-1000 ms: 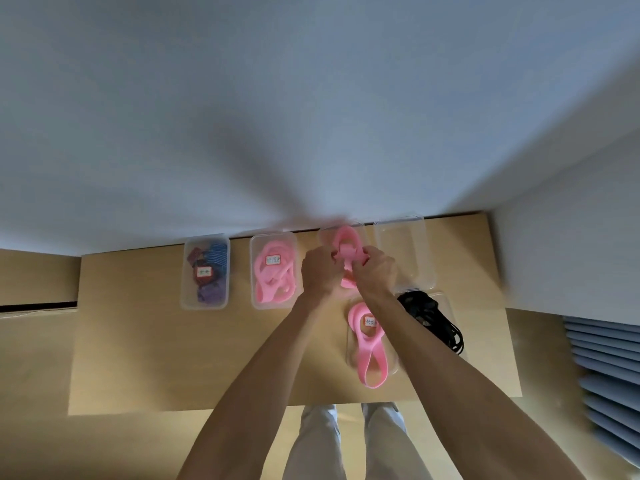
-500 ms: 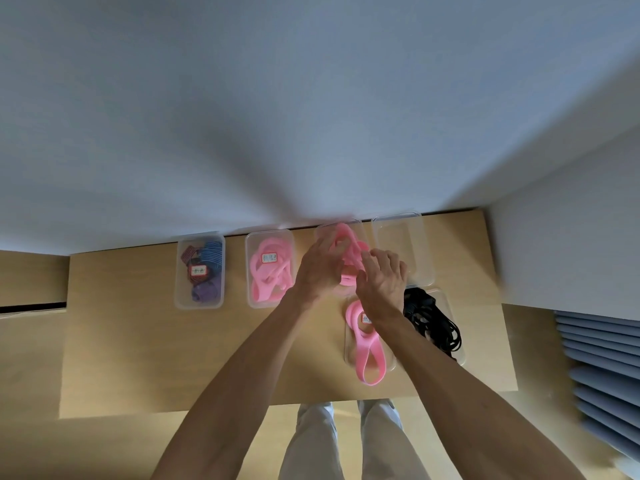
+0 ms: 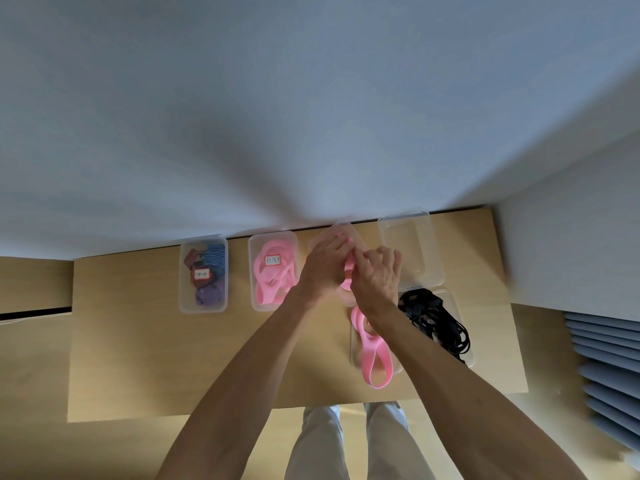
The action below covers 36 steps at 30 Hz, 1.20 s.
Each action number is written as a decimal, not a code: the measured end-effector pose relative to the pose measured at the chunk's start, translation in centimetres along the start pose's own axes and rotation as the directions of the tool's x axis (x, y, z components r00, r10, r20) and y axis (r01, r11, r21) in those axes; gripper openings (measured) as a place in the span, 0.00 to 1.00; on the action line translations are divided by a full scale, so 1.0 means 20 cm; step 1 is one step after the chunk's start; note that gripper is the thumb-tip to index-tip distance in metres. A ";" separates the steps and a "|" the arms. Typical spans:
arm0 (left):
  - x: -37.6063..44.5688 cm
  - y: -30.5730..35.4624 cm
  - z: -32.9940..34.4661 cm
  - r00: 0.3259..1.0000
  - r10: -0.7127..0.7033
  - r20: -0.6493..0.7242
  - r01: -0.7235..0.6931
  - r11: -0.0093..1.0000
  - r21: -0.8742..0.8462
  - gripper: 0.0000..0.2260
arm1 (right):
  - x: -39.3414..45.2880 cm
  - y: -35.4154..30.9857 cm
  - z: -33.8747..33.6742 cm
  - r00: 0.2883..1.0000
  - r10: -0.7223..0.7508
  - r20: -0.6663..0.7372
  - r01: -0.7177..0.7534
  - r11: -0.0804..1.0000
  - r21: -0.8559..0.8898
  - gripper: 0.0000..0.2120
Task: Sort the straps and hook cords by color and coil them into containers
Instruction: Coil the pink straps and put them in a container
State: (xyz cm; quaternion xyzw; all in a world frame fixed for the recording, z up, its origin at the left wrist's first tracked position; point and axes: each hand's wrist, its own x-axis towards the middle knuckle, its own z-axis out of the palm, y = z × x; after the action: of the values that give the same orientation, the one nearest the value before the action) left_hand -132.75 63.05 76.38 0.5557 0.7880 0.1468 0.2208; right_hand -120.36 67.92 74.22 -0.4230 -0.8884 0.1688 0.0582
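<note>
Both my hands meet over the third clear container [image 3: 341, 226] at the table's back edge. A pink strap [image 3: 347, 271] shows between them, bunched inside that container. My left hand [image 3: 323, 263] covers the strap from the left with its fingers wrapped over it. My right hand [image 3: 375, 277] holds it from the right, fingers curled down onto it. Most of the strap and container is hidden under the hands. Another pink strap [image 3: 375, 355] hangs out of a front container [image 3: 353, 341] below my right wrist.
At the back left stand a container of red, blue and purple straps [image 3: 203, 275] and one with coiled pink straps [image 3: 273, 271]. An empty container [image 3: 410, 251] is at the back right. Black hook cords [image 3: 436, 320] fill a container at the right front. A wall runs behind the wooden table [image 3: 138, 341].
The strap sat raised between my hands; now it is lower in the back container. My left hand has closed over it and my right hand has moved in against it.
</note>
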 end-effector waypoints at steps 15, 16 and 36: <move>-0.08 -0.06 0.09 0.952 0.052 -0.302 -0.079 0.994 -0.077 0.08 | -0.04 0.02 0.03 0.993 0.009 -0.120 -0.015 0.999 -0.052 0.17; -0.08 -0.06 0.10 0.958 0.049 -0.281 -0.074 0.994 -0.079 0.08 | -0.04 0.01 0.04 0.996 0.022 -0.087 -0.028 0.998 -0.059 0.18; -0.13 0.09 0.05 0.956 0.004 -0.294 0.001 1.000 0.017 0.15 | -0.10 0.00 -0.15 0.962 0.175 -0.208 -0.102 0.941 0.321 0.15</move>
State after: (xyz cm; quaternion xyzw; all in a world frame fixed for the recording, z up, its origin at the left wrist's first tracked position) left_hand -130.19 61.25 76.89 0.5301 0.8129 0.2212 0.0966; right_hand -118.28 67.11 77.20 -0.4874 -0.8060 0.2579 0.2153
